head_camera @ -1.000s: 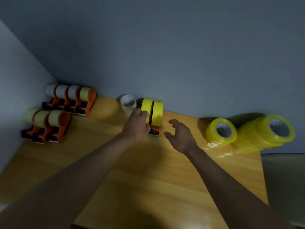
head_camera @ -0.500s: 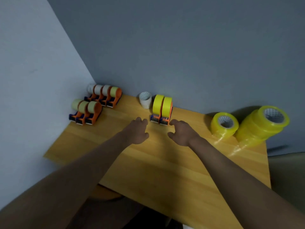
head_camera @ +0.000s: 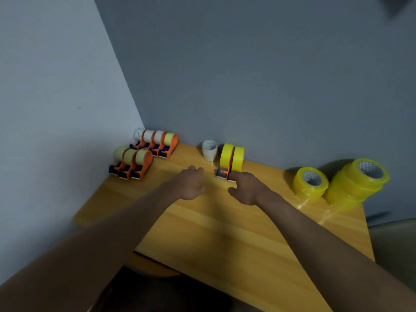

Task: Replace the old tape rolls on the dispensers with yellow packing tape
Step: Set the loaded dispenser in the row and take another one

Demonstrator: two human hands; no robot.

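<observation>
Change: a second ago the left hand point(head_camera: 190, 185) was up against the yellow rolls point(head_camera: 231, 157) on the middle dispenser point(head_camera: 225, 173); it has since drawn back and now hovers over the worktop point(head_camera: 225, 233) just left of it, touching nothing.
Left hand: released, fingers loosely curled, holding nothing.
Right hand: the right hand point(head_camera: 246, 188) has drifted in close and sits just in front of the dispenser's base; fingers relaxed, no grasp visible, contact with the base cannot be told.
Yellow rolls: two, upright side by side on the orange dispenser, centre of the frame by the back wall.
Old core: a white core point(head_camera: 209, 150) stands just left of them.
Old dispensers: two groups point(head_camera: 144, 154) in the upper-left corner of the worktop carry pale rolls, untouched.
Spare tape: one roll point(head_camera: 310, 183) and a stack point(head_camera: 358, 183) lie at the right edge.
Meaning: this dispenser looks finished and let go; the pale-rolled ones probably come next.
</observation>
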